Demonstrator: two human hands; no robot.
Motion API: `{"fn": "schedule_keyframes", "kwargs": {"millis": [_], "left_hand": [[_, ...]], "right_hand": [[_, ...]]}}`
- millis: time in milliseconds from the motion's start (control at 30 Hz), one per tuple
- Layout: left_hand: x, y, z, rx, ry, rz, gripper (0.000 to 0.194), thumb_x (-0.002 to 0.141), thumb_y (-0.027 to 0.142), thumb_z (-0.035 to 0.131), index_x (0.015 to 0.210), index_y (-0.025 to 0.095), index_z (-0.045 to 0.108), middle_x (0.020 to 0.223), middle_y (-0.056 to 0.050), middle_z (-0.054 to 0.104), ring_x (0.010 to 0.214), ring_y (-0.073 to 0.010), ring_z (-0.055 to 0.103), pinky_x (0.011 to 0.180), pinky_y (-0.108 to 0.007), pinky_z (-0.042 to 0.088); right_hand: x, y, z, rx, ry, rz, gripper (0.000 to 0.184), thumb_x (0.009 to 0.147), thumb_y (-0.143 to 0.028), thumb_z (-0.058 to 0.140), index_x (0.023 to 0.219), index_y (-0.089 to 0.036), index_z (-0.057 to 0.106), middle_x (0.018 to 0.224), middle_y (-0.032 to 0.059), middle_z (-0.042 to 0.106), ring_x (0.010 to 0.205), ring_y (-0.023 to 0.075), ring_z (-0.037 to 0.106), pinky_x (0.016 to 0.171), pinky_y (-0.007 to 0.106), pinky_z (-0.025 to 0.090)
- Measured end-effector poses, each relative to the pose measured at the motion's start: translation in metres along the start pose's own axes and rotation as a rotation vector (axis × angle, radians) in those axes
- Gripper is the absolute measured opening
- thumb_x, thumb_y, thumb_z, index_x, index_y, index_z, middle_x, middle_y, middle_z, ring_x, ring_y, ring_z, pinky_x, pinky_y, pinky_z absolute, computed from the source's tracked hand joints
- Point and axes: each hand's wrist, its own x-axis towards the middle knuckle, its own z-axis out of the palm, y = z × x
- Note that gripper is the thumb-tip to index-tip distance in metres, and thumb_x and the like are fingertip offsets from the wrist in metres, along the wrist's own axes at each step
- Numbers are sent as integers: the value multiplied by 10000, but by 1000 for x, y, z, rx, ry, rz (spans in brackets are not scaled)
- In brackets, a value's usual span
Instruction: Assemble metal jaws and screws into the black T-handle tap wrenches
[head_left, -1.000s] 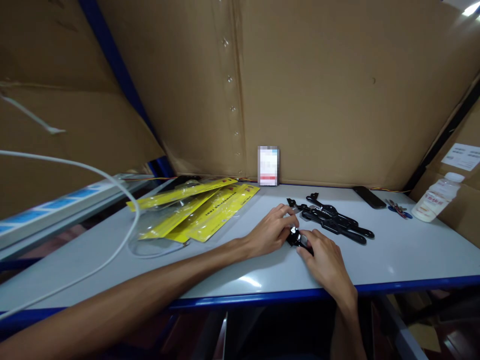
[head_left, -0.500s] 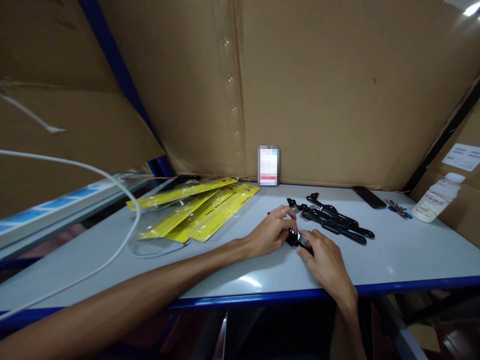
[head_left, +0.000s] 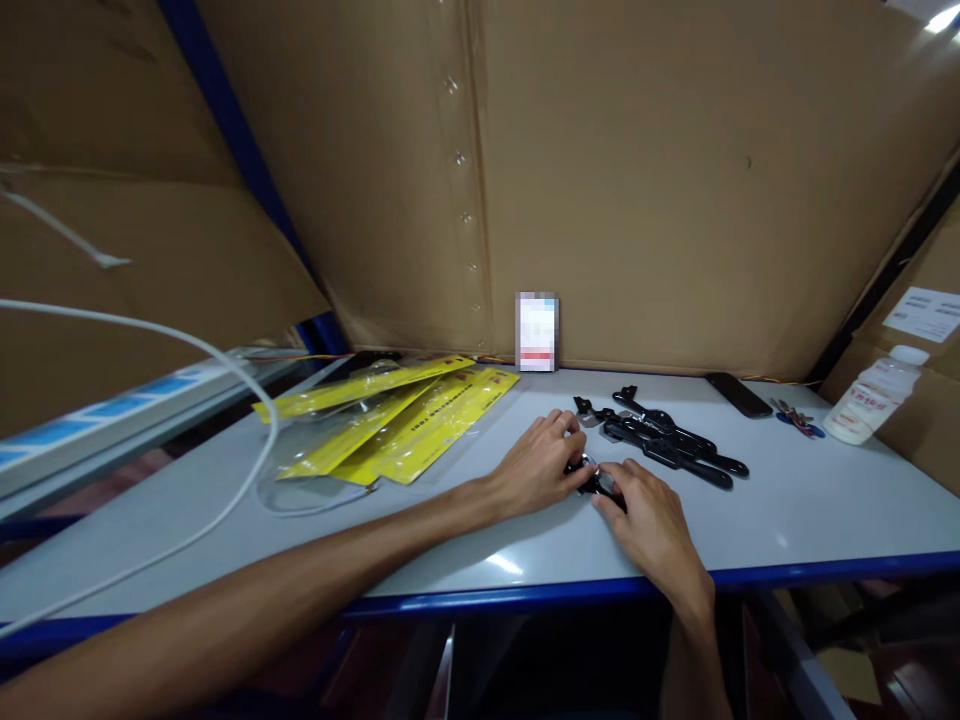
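Head view: at the left, a white cable point(head_left: 277, 430) loops over the table point(head_left: 787, 510), its bend crossing the yellow packages point(head_left: 435, 430). These clear-fronted packages lie fanned and overlapping toward the far left, apart from the hands, which probably leaves the near middle free for handwork. Beyond them, a small lit screen point(head_left: 537, 332) stands upright against the cardboard wall point(head_left: 637, 200), likely leaned there for support and to face the person.

Nearer, the left hand point(head_left: 541, 455) has its fingers bent and its thumb closed on the left end of a black tool point(head_left: 604, 484); the fingertips partly hide that end. The tool is low over the table, between the two hands. The right hand point(head_left: 646, 510) grips its right end between thumb and curled fingers, so the piece seems steadied from both sides.

Just beyond the right hand, similar black tools point(head_left: 660, 430) lie in an overlapping pile, within easy reach. Farther right, a dark flat device point(head_left: 739, 395), keys point(head_left: 798, 418) and an upright bottle point(head_left: 870, 400) sit toward the far edge, seemingly put aside from the handling area.
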Motion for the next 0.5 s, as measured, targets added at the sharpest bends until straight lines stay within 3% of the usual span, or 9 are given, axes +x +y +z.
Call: {"fn": "schedule_keyframes", "kwargs": {"millis": [233,367,500], "left_hand": [[1,-9,1,-144,-69,39,90,967,226,529,928,183,599,989,-82,600,944,-241,562,845,-400,498],[3,-22,0,-221,-114,121,215,888,52,475,982,190,609,973,-63,639,962,-224,591,892,-381,493],[3,-25,-1,-254,-119,133,147,930,108,489,947,186,613,958,-67,631,945,-220,592,871,-364,499]], "right_hand": [[0,2,0,7,7,-1,253,982,-238,582,1217,-224,675,1123,51,698,1029,218,656,807,308,423],[0,6,2,28,19,20,226,973,-242,594,1180,-232,684,1097,39,702,1012,215,657,801,308,410],[1,9,5,59,37,36,132,958,-242,608,1064,-239,686,1070,19,699,995,201,649,776,302,389]]}}
